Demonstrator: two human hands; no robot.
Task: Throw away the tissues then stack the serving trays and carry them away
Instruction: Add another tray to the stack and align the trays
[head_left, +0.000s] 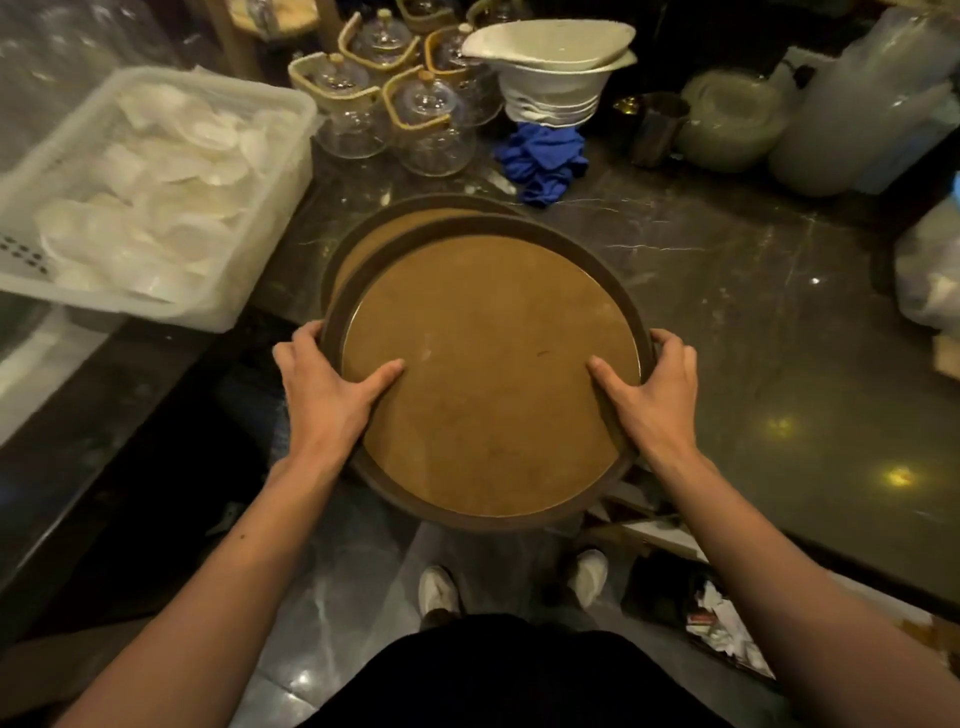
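Two round brown serving trays lie stacked, the top tray (488, 374) shifted toward me over the lower tray (374, 234). The stack hangs partly over the edge of the dark marble counter (727, 291). My left hand (327, 384) grips the left rim, thumb on the top tray's surface. On the right rim sits my right hand (654, 395), held the same way. Crumpled white tissues lie in a bin (722, 623) on the floor at the lower right.
A white plastic crate (156, 187) of small white dishes stands on the left. Glass teapots (395, 98), stacked white bowls (550, 67), a blue cloth (545, 161) and plastic-wrapped items (862, 104) crowd the back of the counter. My shoes (441, 587) show below.
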